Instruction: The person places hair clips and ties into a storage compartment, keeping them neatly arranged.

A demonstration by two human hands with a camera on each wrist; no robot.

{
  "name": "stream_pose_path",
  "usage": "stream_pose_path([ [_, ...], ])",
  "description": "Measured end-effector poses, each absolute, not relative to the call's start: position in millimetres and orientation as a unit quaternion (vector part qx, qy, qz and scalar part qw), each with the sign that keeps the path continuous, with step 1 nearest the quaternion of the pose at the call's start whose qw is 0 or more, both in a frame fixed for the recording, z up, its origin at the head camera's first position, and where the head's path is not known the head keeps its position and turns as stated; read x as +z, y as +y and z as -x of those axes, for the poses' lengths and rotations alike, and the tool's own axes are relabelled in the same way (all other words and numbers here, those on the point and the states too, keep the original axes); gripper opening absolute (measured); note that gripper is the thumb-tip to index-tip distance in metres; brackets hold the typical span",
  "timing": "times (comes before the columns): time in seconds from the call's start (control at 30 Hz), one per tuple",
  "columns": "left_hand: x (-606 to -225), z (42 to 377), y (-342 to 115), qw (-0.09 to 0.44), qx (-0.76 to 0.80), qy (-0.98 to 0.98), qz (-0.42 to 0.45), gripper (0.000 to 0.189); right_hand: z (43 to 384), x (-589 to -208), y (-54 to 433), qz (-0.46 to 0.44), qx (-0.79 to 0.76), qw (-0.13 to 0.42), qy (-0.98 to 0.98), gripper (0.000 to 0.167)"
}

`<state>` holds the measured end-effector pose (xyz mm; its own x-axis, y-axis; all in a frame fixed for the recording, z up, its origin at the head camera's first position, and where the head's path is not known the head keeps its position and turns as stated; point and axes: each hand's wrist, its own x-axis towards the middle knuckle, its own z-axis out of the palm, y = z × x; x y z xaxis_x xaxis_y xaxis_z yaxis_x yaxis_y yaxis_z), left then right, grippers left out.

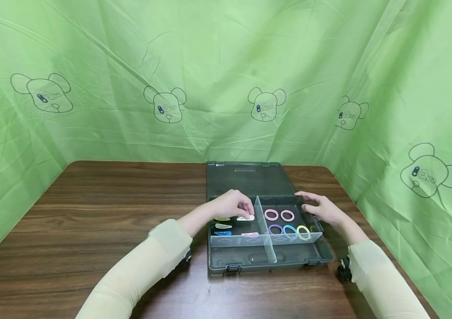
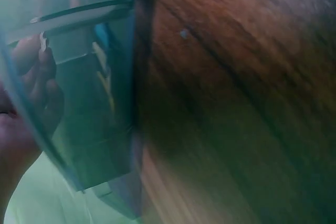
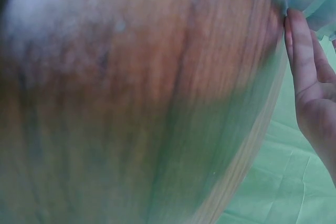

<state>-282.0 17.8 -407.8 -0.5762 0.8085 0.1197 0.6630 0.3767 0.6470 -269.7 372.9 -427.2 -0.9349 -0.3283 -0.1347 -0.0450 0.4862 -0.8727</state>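
Observation:
A grey see-through divided box [image 1: 245, 267] lies on the table with its lid [image 1: 245, 179] folded back. In its back left compartment my left hand [image 1: 231, 204] pinches a white snap hair clip [image 1: 245, 218] between thumb and fingertips. The same compartment holds a yellow clip [image 1: 222, 219], a cream clip [image 1: 223, 226], a blue clip [image 1: 222, 233] and a pink clip [image 1: 249, 234]. My right hand [image 1: 321, 209] rests with extended fingers at the box's right edge. Several ring-shaped hair ties, among them a purple one [image 1: 270, 229], lie in the back right compartment.
Clear dividers [image 1: 258, 215] stand upright between the compartments. The brown wooden table [image 1: 90, 230] stretches far to the left of the box. A green curtain [image 1: 218, 53] with bear-head drawings hangs behind and along the sides.

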Motion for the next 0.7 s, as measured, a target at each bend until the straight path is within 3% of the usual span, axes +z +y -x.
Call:
stream_pose_path([
  [0.4, -427.4, 290.4, 24.7, 0.136, 0.29, 0.811, -0.489, 0.004, 269.0, -426.8, 370.1, 0.104, -0.504, 0.148, 0.844, 0.045],
  [0.7, -431.1, 289.8, 29.3, 0.124, 0.269, 0.818, -0.494, 0.005, 268.8, -427.5, 371.1, 0.105, -0.502, 0.141, 0.847, 0.045],
])
